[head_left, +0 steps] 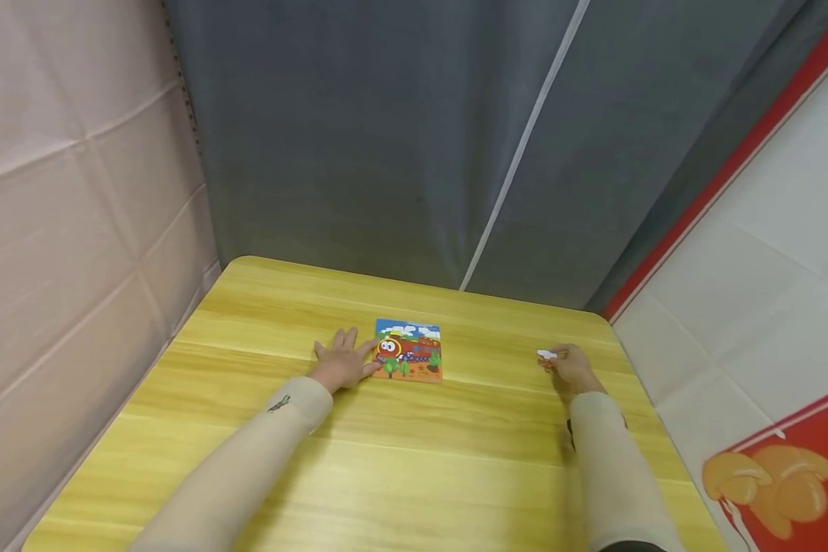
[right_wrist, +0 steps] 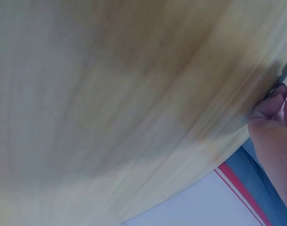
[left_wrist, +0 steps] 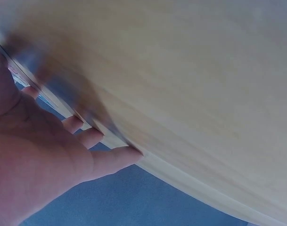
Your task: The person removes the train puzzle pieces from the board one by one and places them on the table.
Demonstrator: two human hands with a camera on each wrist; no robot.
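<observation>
One puzzle (head_left: 409,350) by left hand (head_left: 343,362)

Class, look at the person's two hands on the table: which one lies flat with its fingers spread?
The left hand: it rests flat on the table beside the picture puzzle. The right hand instead pinches a small white piece.

In the head view, the small white piece (head_left: 547,353) at the fingertips of the right hand (head_left: 571,366) was too small for us to tell its shape or print, and the fingers beneath it were hidden by the back of the hand. Both wrist views were blurred. The left wrist view cut the left hand (left_wrist: 35,165) at its edge, and the puzzle board (left_wrist: 20,77) showed only as a smeared strip.
</observation>
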